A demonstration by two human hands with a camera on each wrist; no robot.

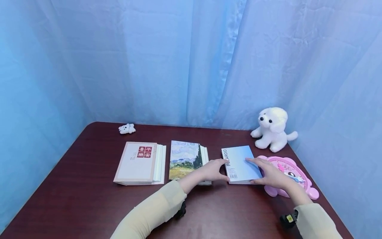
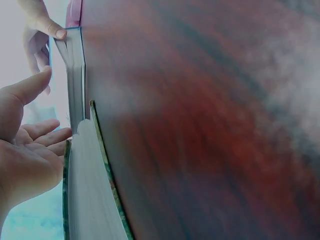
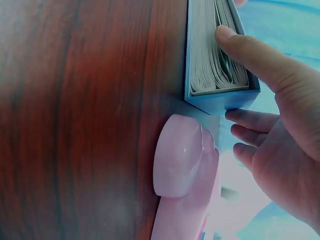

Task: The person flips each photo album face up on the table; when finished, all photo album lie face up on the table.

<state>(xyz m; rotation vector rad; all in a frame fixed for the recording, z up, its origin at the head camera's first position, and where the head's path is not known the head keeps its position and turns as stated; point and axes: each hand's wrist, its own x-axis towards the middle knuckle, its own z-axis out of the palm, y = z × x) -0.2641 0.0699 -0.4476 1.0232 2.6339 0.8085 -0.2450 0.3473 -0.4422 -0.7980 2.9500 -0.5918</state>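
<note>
A blue and white photo album [image 1: 242, 167] marked POLAROID lies flat on the dark red table [image 1: 89, 205]. My right hand [image 1: 270, 173] holds its near right corner. In the right wrist view the thumb presses the page edges [image 3: 210, 55], while the other fingertips meet the blue spine. At the album's left side is my left hand [image 1: 210, 171], fingers spread and nothing in its grasp. Beneath the left wrist lies a photo album with a painted landscape cover [image 1: 183, 161]. The left wrist view shows its pages [image 2: 90, 180] below that hand.
Further left lies a white album with red character squares [image 1: 134, 162]. A pink clock [image 1: 301, 172] sits right of the blue album, partly behind the right hand. Behind it is a white plush dog [image 1: 271, 129]; a small white toy [image 1: 127, 128] lies at the back left. Blue curtains [image 1: 161, 66] surround the table.
</note>
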